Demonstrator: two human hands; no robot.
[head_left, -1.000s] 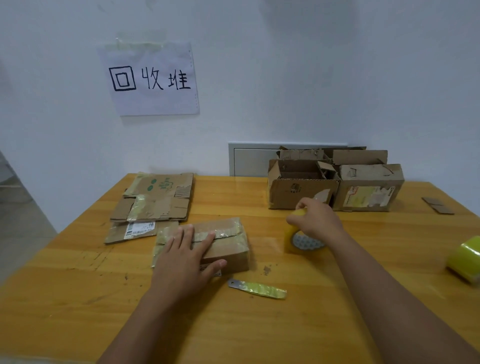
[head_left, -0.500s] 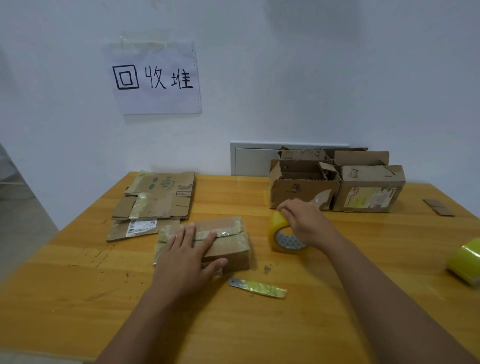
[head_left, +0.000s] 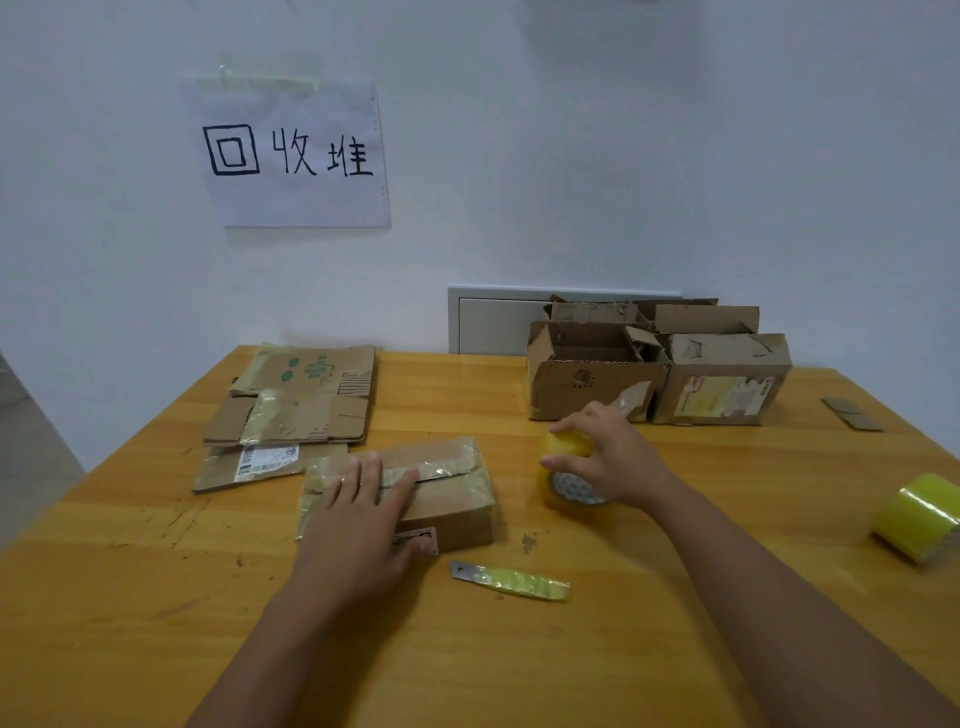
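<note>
A small closed cardboard box (head_left: 447, 499) wrapped in old tape lies on the wooden table (head_left: 675, 597) near its middle. My left hand (head_left: 358, 514) rests flat on the box's top with straight fingers. To the right, my right hand (head_left: 608, 457) grips a roll of yellow tape (head_left: 569, 467) that stands on edge on the table. A cutter blade with a yellow taped handle (head_left: 511, 581) lies in front of the box.
Flattened cardboard pieces (head_left: 301, 410) are stacked at the back left. Open and closed cardboard boxes (head_left: 654, 369) stand at the back right by the wall. A second yellow tape roll (head_left: 917, 519) lies at the right edge, a cardboard scrap (head_left: 849, 413) behind it.
My right hand has brought the tape roll leftward, closer to the box. My left hand stays flat on the box.
</note>
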